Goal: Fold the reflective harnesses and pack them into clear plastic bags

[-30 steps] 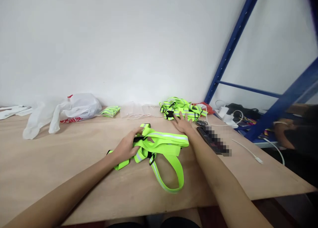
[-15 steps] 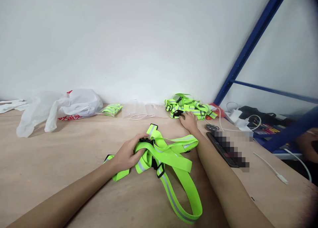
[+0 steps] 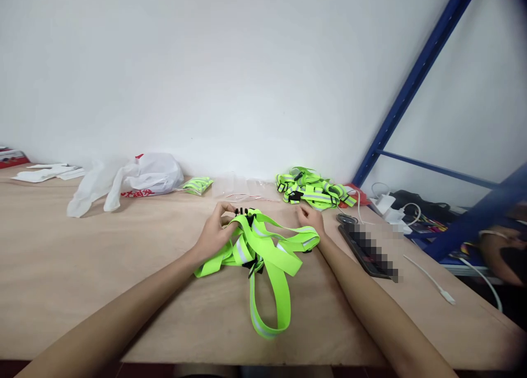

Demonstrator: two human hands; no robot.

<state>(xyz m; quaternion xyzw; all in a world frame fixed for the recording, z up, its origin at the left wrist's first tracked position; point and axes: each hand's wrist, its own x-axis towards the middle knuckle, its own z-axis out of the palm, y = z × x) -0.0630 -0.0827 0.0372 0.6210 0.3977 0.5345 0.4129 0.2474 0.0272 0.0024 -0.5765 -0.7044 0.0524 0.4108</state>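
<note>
A neon-green reflective strap vest point(image 3: 267, 257) with black buckles lies bunched on the wooden table point(image 3: 82, 268), one long loop trailing toward me. My left hand point(image 3: 216, 232) pinches its upper part by a black buckle and lifts it a little. My right hand point(image 3: 309, 218) rests at the vest's right end, fingers curled on the strap. Behind the right hand lies a pile of the same green vests point(image 3: 310, 187) near the wall.
A white plastic bag point(image 3: 132, 183) with red print sits at the back left, a small folded green vest point(image 3: 197, 185) and clear plastic sleeves point(image 3: 242, 189) beside it. A dark device point(image 3: 364, 249), white cables and a charger lie right. Blue shelf frame point(image 3: 411, 87) and another person's arm point(image 3: 500, 249) at far right.
My right hand has drawn back from the far pile of vests to the near vest's right end. My left hand has lifted the buckle part, and the vest has bunched closer together.
</note>
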